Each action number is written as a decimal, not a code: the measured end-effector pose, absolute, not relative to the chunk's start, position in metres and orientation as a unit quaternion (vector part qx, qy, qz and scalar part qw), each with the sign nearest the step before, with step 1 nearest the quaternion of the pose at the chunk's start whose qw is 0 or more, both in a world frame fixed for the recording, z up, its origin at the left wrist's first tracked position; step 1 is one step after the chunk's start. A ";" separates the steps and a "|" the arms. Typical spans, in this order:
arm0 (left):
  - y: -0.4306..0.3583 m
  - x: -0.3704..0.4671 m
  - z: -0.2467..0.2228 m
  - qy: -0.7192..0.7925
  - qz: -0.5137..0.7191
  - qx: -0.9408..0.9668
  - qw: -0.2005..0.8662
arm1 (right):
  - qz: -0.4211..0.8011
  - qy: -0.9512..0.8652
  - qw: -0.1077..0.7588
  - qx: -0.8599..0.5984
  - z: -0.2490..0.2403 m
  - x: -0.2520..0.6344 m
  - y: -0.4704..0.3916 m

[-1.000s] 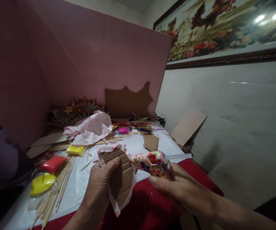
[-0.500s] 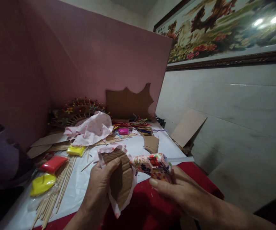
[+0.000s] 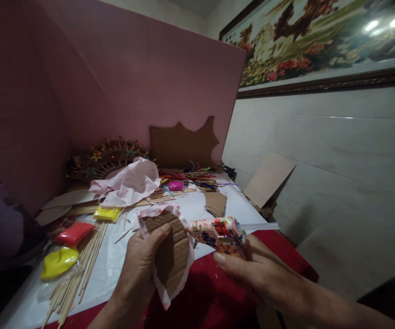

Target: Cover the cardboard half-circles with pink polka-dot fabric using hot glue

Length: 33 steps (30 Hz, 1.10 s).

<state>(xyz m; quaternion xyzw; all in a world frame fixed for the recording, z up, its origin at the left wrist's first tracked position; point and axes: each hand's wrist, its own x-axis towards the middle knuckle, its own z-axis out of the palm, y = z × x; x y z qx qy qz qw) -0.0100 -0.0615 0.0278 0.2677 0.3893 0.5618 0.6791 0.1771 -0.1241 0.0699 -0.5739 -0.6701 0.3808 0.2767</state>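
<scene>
My left hand (image 3: 142,256) grips an oval piece of brown cardboard (image 3: 172,256), its thumb on the ribbed face. Pink-white cloth (image 3: 184,283) is folded round the cardboard's edge. In my right hand (image 3: 252,260) is a flower-patterned glue gun (image 3: 218,233), wrapped by the fingers. Its tip points left and is at the upper right edge of the cardboard; whether it touches cannot be made out.
On the white sheet (image 3: 110,260) lie wooden sticks (image 3: 91,260), yellow (image 3: 60,262) and red (image 3: 74,234) clay packets, crumpled pink cloth (image 3: 132,183) and a cardboard scrap (image 3: 215,203). Behind stands cut cardboard (image 3: 184,146). Red cloth (image 3: 211,292) covers the front.
The view has shifted very slightly. Both hands keep their holds, with the cardboard and glue gun almost unmoved.
</scene>
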 end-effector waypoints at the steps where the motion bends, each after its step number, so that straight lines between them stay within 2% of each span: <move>1: -0.061 -0.010 0.027 0.391 0.561 0.268 0.679 | 0.382 -0.672 0.278 -0.570 0.069 0.178 -0.124; 19: -0.062 -0.010 0.028 0.377 0.559 0.265 0.689 | 0.405 -0.640 0.296 -0.582 0.068 0.176 -0.125; 25: -0.061 -0.010 0.029 0.383 0.559 0.261 0.687 | 0.387 -0.678 0.256 -0.570 0.071 0.179 -0.126; 33: -0.060 -0.009 0.030 0.404 0.558 0.255 0.678 | 0.408 -0.681 0.299 -0.530 0.072 0.178 -0.132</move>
